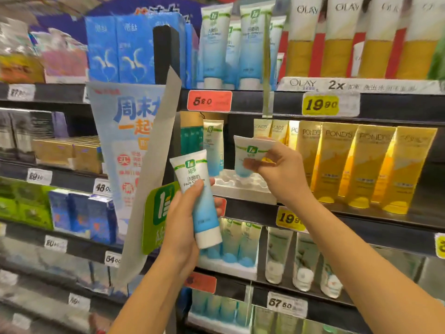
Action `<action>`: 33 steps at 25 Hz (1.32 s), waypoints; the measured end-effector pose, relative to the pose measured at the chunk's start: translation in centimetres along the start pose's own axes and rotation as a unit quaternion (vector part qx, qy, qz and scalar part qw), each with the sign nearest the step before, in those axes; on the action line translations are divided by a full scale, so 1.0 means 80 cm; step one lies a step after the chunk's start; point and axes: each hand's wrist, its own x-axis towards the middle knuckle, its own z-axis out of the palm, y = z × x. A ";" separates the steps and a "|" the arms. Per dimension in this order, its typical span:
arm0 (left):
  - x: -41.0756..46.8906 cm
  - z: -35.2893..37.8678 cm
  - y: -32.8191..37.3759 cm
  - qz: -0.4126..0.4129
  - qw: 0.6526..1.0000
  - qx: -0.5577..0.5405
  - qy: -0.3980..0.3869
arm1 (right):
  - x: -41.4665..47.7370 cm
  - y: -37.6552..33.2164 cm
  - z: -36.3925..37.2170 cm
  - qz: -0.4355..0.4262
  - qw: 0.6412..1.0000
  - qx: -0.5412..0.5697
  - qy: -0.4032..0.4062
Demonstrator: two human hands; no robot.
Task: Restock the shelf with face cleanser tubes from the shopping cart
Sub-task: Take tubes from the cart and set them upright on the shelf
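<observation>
Pinched between the thumb and fingertips of the right hand (pixel 281 169), a small white-to-blue plastic face cleanser tube (pixel 248 150) with a green logo band hangs cap-down over the white moulded plastic tray (pixel 240 189) on the dark middle shelf (pixel 361 230). Its blue lower end is at a socket, but whether it is seated cannot be told. The left hand (pixel 183 218) has its fingers curled round the middle of a second matching tube (pixel 199 196), white cap downward, held in front of the shelf edge just left of the tray. These tubes are probably light and soft-walled, so a hard squeeze on the body would dent them, and the glossy skin looks a little slippery. The firmer places to hold are likely the flat crimped end and the shoulder by the cap. Standing on its cap a tube would be tippy, so it needs to go straight down into a socket. By count, there are two tubes in the hands and one standing tube (pixel 213 145) at the tray's back left, making three of this small size here. There is one tray with several empty sockets, though blur prevents an exact number. Just beside it on the right stand yellow Pond's tubes (pixel 337 160), four in the front row. No shopping cart is in view.
</observation>
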 end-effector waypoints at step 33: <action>0.006 -0.024 -0.021 -0.004 0.999 0.038 0.003 | 0.084 0.054 0.050 0.241 0.960 -0.120 -0.079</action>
